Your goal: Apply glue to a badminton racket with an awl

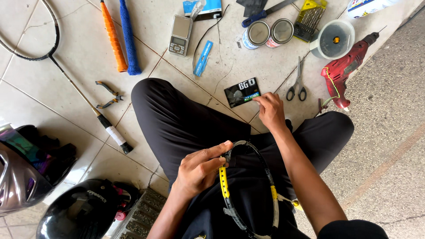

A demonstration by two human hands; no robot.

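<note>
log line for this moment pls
left hand: grips racket frame on lap | right hand: touching black packet on floor | scissors beside

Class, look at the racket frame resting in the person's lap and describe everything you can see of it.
The racket frame is a thin, dark, curved hoop with yellow bands along both sides and pale patches lower down. No strings show inside it. It lies across the person's dark trousers, its top toward the knees and its lower end cut off by the picture's edge. The left hand pinches its top rim between thumb and fingers. The right hand is clear of it.
</note>
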